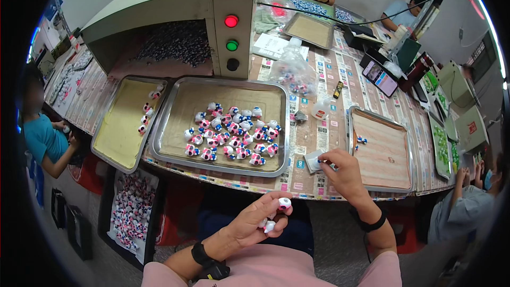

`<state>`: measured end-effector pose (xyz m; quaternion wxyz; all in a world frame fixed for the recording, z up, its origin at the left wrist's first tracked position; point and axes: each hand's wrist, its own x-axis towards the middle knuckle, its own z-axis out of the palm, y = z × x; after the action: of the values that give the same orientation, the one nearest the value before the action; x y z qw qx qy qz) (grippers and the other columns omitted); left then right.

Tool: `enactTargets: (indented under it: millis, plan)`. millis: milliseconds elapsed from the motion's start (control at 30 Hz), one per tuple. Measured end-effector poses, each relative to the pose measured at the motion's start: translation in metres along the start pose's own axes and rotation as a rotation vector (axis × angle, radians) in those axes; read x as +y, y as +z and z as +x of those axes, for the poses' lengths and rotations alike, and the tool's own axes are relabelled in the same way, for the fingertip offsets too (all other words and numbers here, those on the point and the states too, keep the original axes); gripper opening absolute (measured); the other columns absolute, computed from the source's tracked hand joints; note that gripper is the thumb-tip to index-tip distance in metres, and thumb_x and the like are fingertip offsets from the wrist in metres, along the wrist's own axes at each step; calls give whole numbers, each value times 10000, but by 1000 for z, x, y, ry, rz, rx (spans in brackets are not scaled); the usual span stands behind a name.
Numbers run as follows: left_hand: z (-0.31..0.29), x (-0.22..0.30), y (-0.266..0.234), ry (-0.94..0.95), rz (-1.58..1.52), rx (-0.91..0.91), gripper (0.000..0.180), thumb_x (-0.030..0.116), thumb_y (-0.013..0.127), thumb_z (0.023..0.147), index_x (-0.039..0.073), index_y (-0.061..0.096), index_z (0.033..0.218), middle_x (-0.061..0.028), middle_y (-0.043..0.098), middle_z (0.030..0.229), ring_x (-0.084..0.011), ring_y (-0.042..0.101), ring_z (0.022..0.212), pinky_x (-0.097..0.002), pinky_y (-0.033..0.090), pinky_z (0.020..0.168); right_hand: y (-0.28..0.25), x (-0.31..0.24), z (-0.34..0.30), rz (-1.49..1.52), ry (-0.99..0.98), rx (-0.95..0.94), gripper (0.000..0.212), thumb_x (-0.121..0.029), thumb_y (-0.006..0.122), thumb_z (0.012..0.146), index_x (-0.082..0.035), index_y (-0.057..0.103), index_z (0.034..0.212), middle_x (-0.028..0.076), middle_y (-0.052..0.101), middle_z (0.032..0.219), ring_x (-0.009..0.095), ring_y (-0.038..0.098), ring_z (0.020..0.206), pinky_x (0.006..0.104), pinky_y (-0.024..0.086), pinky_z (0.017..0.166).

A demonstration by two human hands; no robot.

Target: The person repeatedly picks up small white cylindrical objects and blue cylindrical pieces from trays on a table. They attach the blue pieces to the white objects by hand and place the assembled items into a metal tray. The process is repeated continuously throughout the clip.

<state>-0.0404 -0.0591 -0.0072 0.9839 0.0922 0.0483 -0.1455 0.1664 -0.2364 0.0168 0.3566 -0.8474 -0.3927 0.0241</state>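
My left hand [254, 220], in front of my body below the table edge, is closed round a few small white figurines [285, 203] with dark and pink marks. Over a small pale square pad [312, 162] at the table's edge, my right hand [342, 172] pinches a tiny piece, bluish at the fingertips and mostly hidden. To its right, a metal tray [382, 167] with a wooden-looking lining has a couple of tiny blue pieces [362, 140] in it. A larger metal tray [178, 101] holds many white, pink and blue figurines [234, 133], grouped on its brown lining.
A yellow-lined tray [119, 122] with several figurines stands left, before a box-shaped machine [231, 0] with lit buttons. Below is a dark bin [130, 212] of figurines. A plastic bag [294, 74], small bottle [321, 109] and phone [380, 78] lie beyond. Other people sit around the table.
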Motion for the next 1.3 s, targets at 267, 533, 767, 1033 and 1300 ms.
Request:
enactTargets:
  millis: [267,533,767,1033,1300]
  plan:
    - [4,1,-3,41,138,61,376,342,522,1024,103,490,1313,-127,582,1127,-152,526,705,-271,397,555,-3,-3,-1,-46,12,-24,142,-5,708,777,-11,694,918,140,668,881,297,655,797,385,515,730]
    - [12,-2,-10,35,150,144,359,341,548,1009,100,503,1272,-79,630,1034,-137,534,676,-276,405,572,-7,-46,-28,418,168,-108,187,-36,737,810,-6,722,994,79,694,915,134,645,779,259,512,671]
    - [16,-5,-12,36,218,166,329,332,574,991,91,563,1215,-61,634,1016,-129,558,678,-277,419,564,3,-65,-48,695,228,-150,181,-42,745,846,9,716,1017,65,680,961,79,625,768,212,498,665]
    - [17,-8,-15,31,254,141,312,300,599,978,93,576,1210,-49,628,996,-105,529,655,-271,409,559,6,-60,-52,715,233,-207,190,-49,755,844,-10,733,1028,66,684,949,93,643,779,217,505,675]
    - [16,-8,-12,25,229,161,222,236,608,984,74,604,1135,-47,637,954,-90,499,613,-259,405,547,3,-57,-49,585,61,-224,193,-28,760,838,-26,747,1031,83,699,930,102,647,797,229,514,680]
